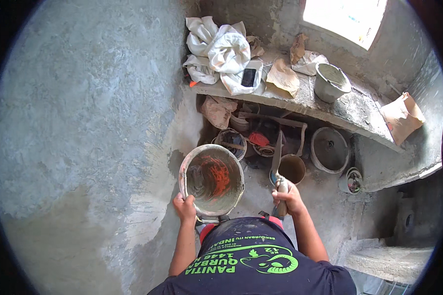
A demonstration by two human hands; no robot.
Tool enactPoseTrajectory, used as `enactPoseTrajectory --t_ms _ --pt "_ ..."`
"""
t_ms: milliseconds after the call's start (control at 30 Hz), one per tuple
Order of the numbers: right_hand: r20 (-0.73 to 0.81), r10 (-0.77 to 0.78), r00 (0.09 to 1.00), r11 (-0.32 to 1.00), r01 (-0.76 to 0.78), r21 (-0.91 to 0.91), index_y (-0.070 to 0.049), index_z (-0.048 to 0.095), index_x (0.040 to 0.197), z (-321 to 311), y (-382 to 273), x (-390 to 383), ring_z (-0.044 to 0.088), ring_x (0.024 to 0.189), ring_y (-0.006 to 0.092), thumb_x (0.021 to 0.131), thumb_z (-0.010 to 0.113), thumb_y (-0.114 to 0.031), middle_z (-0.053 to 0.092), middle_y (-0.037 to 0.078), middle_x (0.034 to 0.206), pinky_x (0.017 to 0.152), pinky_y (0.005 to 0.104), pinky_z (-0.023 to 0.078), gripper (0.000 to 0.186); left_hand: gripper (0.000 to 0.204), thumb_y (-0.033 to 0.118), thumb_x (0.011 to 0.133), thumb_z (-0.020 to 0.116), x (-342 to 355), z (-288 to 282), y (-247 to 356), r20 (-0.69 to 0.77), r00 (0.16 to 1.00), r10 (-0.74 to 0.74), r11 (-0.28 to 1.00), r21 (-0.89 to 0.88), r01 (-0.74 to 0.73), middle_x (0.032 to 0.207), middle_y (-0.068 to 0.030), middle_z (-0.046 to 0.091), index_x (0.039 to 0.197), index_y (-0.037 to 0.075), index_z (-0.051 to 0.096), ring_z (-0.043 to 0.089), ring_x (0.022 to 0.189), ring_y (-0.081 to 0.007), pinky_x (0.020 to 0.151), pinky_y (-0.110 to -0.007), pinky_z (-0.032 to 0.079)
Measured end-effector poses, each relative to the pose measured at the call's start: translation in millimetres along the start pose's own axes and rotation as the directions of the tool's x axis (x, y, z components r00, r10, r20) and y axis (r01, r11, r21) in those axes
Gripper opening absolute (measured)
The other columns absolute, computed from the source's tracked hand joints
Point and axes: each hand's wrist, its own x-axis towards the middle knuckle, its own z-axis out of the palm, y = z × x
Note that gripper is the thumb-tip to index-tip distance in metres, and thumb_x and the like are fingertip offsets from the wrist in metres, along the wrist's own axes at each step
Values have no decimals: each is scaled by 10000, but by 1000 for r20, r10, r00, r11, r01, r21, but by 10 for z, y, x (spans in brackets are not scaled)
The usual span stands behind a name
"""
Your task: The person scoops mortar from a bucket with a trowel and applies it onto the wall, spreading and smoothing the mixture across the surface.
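My left hand [185, 207] is closed on the near left rim of a round bucket [184, 169], tilted so that its inside shows. Grey cement residue coats the bucket, with an orange-red patch inside. In my right hand [292, 197] is a trowel [277, 153], gripped by its wooden handle. The long narrow blade points away from me and is held apart from the bucket. Below the blade, on the floor, a brown-looking bucket [300, 170] is partly hidden.
A concrete ledge [295, 102] crosses ahead, bearing white sacks [229, 51], a phone [248, 77], torn paper and a grey bucket [331, 83]. Underneath stand several pails, including a large round tub [330, 150]. A plastered wall [83, 123] rises close on the left.
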Motion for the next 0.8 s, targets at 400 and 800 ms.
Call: enactPoseTrajectory --t_ms 400,800 --pt "-43 87 995 923 -97 -372 -63 537 1336 75 600 -195 614 817 147 966 705 -200 618 42 962 685 333 564 429 159 76 706 620 -89 -123 267 -46 999 26 998 52 -24 614 37 461 635 41 481 430 580 -82 520 -316 335" --pt "466 57 883 -77 469 -880 -31 569 1193 948 -780 205 688 852 411 853 733 -227 694 211 918 707 499 539 426 234 7 725 605 -17 -73 833 66 980 186 982 17 -188 593 81 430 588 73 427 354 570 -34 490 -288 254"
